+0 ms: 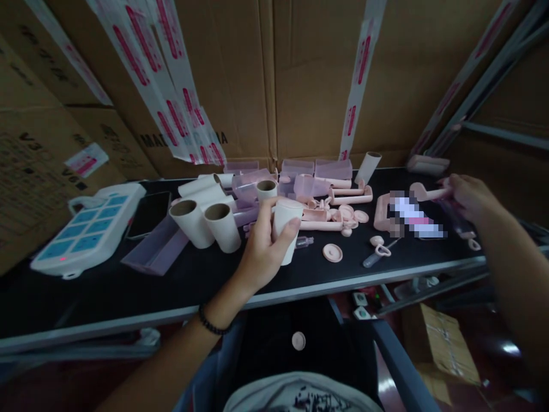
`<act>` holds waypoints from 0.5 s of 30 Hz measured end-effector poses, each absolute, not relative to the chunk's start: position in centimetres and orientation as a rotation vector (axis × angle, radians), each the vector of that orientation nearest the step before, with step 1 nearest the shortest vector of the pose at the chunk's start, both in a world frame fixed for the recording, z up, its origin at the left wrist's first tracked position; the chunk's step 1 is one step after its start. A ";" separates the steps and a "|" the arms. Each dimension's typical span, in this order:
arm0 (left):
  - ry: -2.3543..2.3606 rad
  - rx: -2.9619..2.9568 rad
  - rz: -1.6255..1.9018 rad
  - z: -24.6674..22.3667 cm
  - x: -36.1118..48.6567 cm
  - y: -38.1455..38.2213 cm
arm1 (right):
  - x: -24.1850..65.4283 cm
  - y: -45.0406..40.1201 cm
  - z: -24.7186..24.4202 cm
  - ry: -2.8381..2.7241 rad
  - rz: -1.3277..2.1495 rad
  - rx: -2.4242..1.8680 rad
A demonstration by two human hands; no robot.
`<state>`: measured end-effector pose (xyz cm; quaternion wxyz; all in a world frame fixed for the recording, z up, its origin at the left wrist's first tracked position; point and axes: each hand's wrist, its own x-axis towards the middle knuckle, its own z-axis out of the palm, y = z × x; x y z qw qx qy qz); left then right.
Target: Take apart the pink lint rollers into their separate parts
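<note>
My left hand (266,243) is wrapped round a white cardboard tube (285,220), held upright just above the front of the black table. A pale pink cap covers the tube's top. Over on the right, my right hand (469,197) pinches a pink plastic handle-like piece (424,193) with a rounded end. Below that piece lies a blurred-out phone-like object (414,214), beside a pink frame part (381,213). Between the hands, a round pink lid (332,253) lies flat, with several small pink parts (317,217) heaped behind it.
White tubes (223,228) stand and lie to the left, near a translucent purple tray (156,246). A white power strip (92,229) and a dark phone (150,214) occupy the left end. Cardboard boxes (309,86) wall the back. Another round lid (298,341) rests on my lap.
</note>
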<state>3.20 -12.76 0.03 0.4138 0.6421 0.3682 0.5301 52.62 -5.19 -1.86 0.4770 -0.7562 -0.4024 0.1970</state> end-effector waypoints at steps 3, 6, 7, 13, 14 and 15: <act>0.898 1.601 1.307 -0.1 3.3 -12.8 | 53.2 -5.6 -1.7 -0.854 0.536 -1.840; 0.879 1.601 1.255 -0.1 3.3 -12.8 | 53.1 -5.7 -1.1 -0.806 0.570 -1.855; 0.874 1.598 1.242 0.0 3.3 -12.9 | 52.9 -5.7 -1.0 -0.800 0.577 -1.867; 0.718 1.408 1.289 0.4 2.9 -13.0 | 51.3 -4.7 -0.7 -0.851 0.492 -1.963; 0.677 1.362 1.291 0.4 2.8 -12.9 | 50.9 -4.5 -0.7 -0.894 0.453 -1.969; 0.643 1.326 1.289 0.5 2.7 -12.9 | 50.5 -4.4 -0.6 -0.954 0.394 -1.965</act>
